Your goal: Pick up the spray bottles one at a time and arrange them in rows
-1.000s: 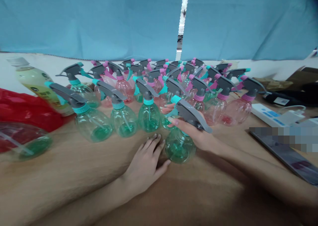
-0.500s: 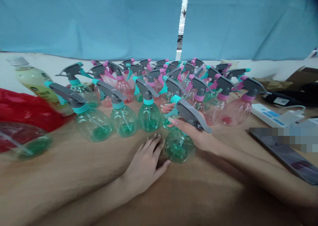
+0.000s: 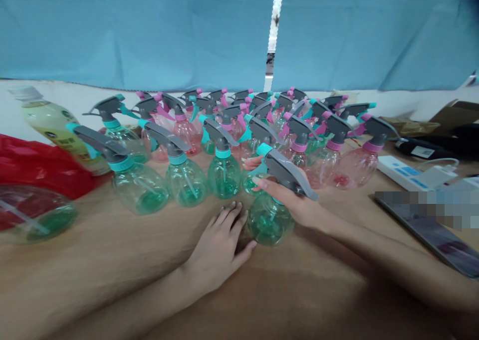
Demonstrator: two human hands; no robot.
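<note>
A green spray bottle [image 3: 270, 223] with a grey and turquoise trigger head stands on the wooden table [image 3: 149, 260] in front of the others. My right hand [image 3: 294, 195] grips it around the neck, just under the spray head, with the thumb in front and the other fingers partly hidden. Just left of that bottle, my left hand [image 3: 220, 245] lies palm down on the tabletop, fingers stretched out and holding nothing. Beyond my hands stands a row of similar green spray bottles, including one [image 3: 224, 175] straight ahead of my left fingertips.
Several pink spray bottles [image 3: 355, 163] are grouped behind and to the right. At left are a red plastic bag [image 3: 41, 165], a tilted-looking drink bottle [image 3: 56, 120] and another green spray bottle [image 3: 56, 220]. A power strip [image 3: 402, 173] and a phone [image 3: 430, 235] lie at right.
</note>
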